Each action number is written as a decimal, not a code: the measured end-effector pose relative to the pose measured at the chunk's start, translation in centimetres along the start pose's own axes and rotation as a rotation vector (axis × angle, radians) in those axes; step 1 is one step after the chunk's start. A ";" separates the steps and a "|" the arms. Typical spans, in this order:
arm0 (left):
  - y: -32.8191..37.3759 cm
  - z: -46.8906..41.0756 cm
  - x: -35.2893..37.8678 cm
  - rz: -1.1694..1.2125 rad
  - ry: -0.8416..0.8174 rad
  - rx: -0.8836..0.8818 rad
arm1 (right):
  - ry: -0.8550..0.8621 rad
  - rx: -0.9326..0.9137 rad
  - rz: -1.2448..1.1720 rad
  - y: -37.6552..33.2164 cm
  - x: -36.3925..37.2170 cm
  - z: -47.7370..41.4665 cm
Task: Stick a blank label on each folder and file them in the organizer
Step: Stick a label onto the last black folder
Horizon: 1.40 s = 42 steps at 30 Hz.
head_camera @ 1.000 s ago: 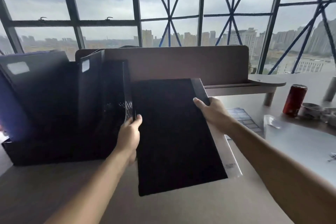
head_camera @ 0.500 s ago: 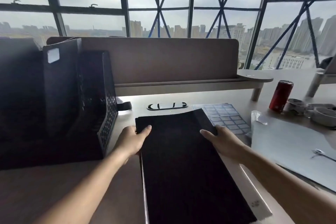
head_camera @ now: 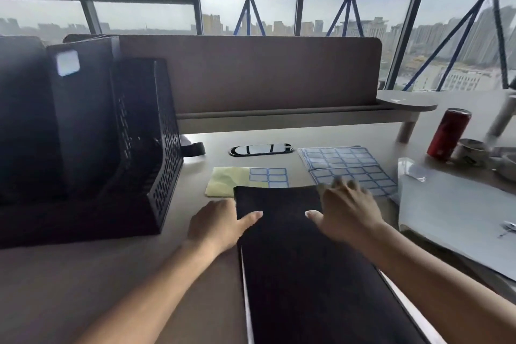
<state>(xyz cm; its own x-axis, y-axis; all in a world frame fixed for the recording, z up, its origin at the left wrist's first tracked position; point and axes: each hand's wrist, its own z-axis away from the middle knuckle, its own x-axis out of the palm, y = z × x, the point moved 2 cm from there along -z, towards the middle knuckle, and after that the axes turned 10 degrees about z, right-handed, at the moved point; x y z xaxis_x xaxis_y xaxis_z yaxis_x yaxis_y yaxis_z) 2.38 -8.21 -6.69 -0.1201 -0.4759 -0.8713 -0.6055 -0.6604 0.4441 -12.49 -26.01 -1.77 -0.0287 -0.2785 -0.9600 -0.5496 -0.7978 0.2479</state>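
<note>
A black folder (head_camera: 301, 265) lies flat on the desk in front of me. My left hand (head_camera: 216, 222) holds its left edge near the far corner, thumb on top. My right hand (head_camera: 347, 209) is over the folder's far right corner with fingers spread, blurred, thumb on the cover. Blue-bordered label sheets (head_camera: 346, 165) lie just beyond the right hand. A smaller yellow-backed label sheet (head_camera: 245, 180) lies beyond the folder's far edge. The black mesh organizer (head_camera: 164, 165) stands at the left and holds a dark folder with a white label (head_camera: 67, 63).
A desk divider panel (head_camera: 251, 75) with a shelf runs along the back. A black oval grommet (head_camera: 261, 149) sits in the desk. At the right are a red can (head_camera: 448, 134), small tins (head_camera: 474, 151) and a large grey sheet (head_camera: 458, 218).
The folder was held up near the organizer, then came down flat onto the desk. My right hand has slid off its edge and opened over the far corner.
</note>
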 end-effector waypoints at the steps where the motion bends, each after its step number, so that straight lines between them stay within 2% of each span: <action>1: 0.0 0.0 0.0 -0.001 -0.015 0.011 | 0.010 -0.068 -0.033 -0.8 0.3 -0.6; 5: 0.0 0.3 -0.2 -0.025 -0.038 0.039 | -0.106 -0.239 -0.182 -3.9 2.9 -3.0; 8: -0.3 0.2 -0.9 -0.086 -0.012 0.020 | -0.127 -0.209 -0.247 -4.7 4.9 -3.5; 13: -0.8 -2.4 -2.4 -0.081 0.098 -0.012 | -0.060 -0.185 -0.280 -4.4 5.5 -3.5; 15: -0.6 -5.0 -2.3 -0.058 0.024 0.017 | -0.035 -0.175 -0.298 -4.5 5.4 -3.4; 17: -0.2 -7.9 -1.9 -0.008 -0.135 -0.001 | -0.014 -0.170 -0.307 -4.5 5.3 -3.4; 20: 0.5 -11.7 -1.0 -0.097 -0.347 -0.056 | 0.006 -0.168 -0.324 -4.4 5.3 -3.4; 23: 0.8 -14.1 -0.2 -0.179 -0.463 -0.137 | 0.020 -0.171 -0.340 -4.3 5.5 -3.4; 37: 1.9 -16.9 -0.7 -0.389 -0.545 -0.125 | 0.038 -0.160 -0.374 -4.5 5.7 -3.5; 42: 1.9 -16.9 -0.5 -0.290 -0.513 -0.084 | 0.052 -0.153 -0.369 -4.5 5.7 -3.5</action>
<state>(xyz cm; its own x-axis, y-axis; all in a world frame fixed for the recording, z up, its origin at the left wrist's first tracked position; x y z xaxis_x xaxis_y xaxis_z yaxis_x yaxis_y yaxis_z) 14.58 -19.07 -1.86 -0.3366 0.0591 -0.9398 -0.6088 -0.7751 0.1693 -7.22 -25.89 -7.89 0.1915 0.0183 -0.9813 -0.3844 -0.9185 -0.0922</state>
